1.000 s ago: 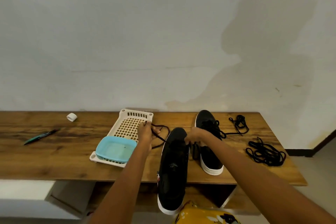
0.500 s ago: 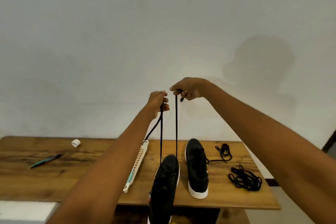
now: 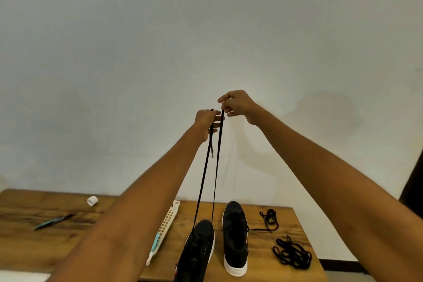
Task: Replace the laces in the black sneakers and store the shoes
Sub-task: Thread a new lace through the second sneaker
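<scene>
head view | faces wall, tilted up | table (image 3: 34, 247) low in frame, near

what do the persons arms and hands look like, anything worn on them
Both forearms are bare as far as the frame shows: no sleeves, watch or bracelets in view. The left hand and right hand wear no gloves. No rings can be made out, though the fingers are small in this view. No markings show on either arm.
</scene>
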